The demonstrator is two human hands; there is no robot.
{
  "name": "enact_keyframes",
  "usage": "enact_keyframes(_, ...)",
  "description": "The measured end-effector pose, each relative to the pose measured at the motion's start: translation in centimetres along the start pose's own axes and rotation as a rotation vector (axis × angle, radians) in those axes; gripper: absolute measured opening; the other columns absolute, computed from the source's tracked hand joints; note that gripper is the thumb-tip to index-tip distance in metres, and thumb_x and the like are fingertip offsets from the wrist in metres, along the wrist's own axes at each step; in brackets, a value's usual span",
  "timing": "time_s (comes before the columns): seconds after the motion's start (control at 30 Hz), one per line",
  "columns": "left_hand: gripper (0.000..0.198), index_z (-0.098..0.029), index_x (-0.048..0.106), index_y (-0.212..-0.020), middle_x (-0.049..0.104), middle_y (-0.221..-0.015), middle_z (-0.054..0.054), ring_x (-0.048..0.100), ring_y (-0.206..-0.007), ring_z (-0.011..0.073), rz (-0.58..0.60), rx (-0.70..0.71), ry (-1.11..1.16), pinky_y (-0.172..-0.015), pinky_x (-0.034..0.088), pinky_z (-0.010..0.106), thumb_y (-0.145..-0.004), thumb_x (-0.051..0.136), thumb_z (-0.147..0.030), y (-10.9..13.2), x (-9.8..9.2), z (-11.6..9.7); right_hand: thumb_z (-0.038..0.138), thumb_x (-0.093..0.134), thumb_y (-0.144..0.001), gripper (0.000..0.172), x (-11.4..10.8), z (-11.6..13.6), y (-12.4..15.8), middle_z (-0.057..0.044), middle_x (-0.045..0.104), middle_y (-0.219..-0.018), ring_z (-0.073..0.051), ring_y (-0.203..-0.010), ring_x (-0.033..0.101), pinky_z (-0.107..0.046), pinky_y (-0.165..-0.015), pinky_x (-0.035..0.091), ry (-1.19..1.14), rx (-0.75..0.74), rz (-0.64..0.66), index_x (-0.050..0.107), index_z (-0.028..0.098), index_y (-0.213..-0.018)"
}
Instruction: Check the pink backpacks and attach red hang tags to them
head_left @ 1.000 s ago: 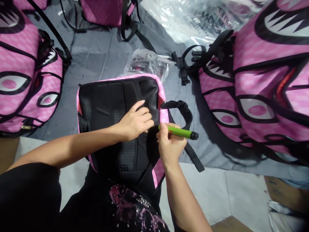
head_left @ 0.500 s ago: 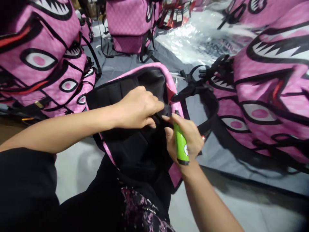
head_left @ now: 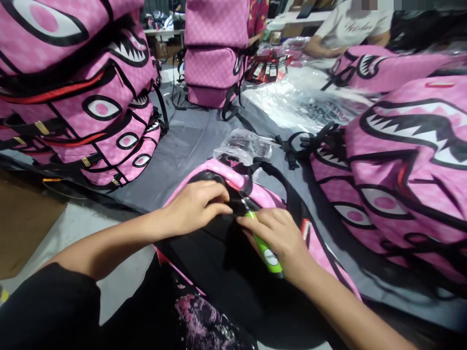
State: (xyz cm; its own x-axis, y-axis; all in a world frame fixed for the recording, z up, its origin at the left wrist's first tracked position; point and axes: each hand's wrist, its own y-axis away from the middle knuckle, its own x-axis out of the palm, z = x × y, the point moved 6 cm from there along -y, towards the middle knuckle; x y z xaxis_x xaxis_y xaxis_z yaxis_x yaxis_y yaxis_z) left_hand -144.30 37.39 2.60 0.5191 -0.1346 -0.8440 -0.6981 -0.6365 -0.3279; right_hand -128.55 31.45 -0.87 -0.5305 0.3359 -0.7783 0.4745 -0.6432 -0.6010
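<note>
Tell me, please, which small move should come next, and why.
Perhaps ease the green tool slightly toward the left hand: the right hand grips it, and its upper end is close to the left fingertips over the pink-edged bag.

And here's the backpack (head_left: 215,257) before me at the tabletop (head_left: 189,141) edge, plastic bag (head_left: 244,146) just behind, backpack stack (head_left: 105,107) left, other backpacks (head_left: 379,170) right!

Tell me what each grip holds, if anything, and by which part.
Right grip: green penlike tool, by its barrel. Left grip: at the nearest backpack; a hold cannot be told.
</note>
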Motion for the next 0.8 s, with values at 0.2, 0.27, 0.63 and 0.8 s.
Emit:
enact_keyframes(0.2,0.074,-0.02,0.041,-0.143,0.054,-0.136,0.014,0.048,-0.125,0.0284,0.159,0.164,-0.294,-0.102,0.037,0.043,-0.078,0.075,-0.031,-5.6,2.0,1.7,0.008,0.057,-0.089,0.024,1.7,-0.2,3.3,-0.005,0.064,-0.086,-0.021,-0.085,0.061,-0.035,-0.074,0.046,0.088,0.078,-0.075,0.06,0.021,-0.109)
enact_keyframes(0.27,0.075,-0.022,0.04,-0.145,0.061,-0.126,0.012,0.055,-0.114,0.0274,0.288,0.169,-0.356,-0.095,0.041,0.041,-0.079,0.074,-0.032,-7.5,3.9,2.4,0.008,0.058,-0.088,0.024,2.1,0.9,4.0,-0.006,0.065,-0.088,-0.023,-0.089,0.061,-0.039,-0.078,0.047,0.077,0.055,-0.051,0.061,0.022,-0.107)
enact_keyframes(0.63,0.116,-0.018,0.015,-0.154,0.034,-0.15,0.021,0.03,-0.138,0.0395,0.305,0.36,-0.649,-0.108,0.026,0.053,-0.065,0.08,-0.055,-7.3,7.9,0.8,0.048,0.048,-0.094,0.051,2.1,-1.6,5.6,-0.012,0.069,-0.095,-0.027,-0.085,0.066,-0.041,-0.073,0.054,-0.138,0.232,-0.126,0.05,0.015,-0.133)
enact_keyframes(0.8,0.111,-0.018,0.013,-0.155,0.04,-0.144,0.021,0.047,-0.118,0.0358,0.41,0.268,-0.729,-0.097,0.037,0.048,-0.069,0.08,-0.041,-8.2,9.5,0.9,0.038,0.058,-0.09,0.029,2.3,-4.0,6.0,-0.007,0.071,-0.087,-0.022,-0.072,0.069,-0.034,-0.065,0.057,-0.111,0.42,-0.147,0.057,0.019,-0.113)
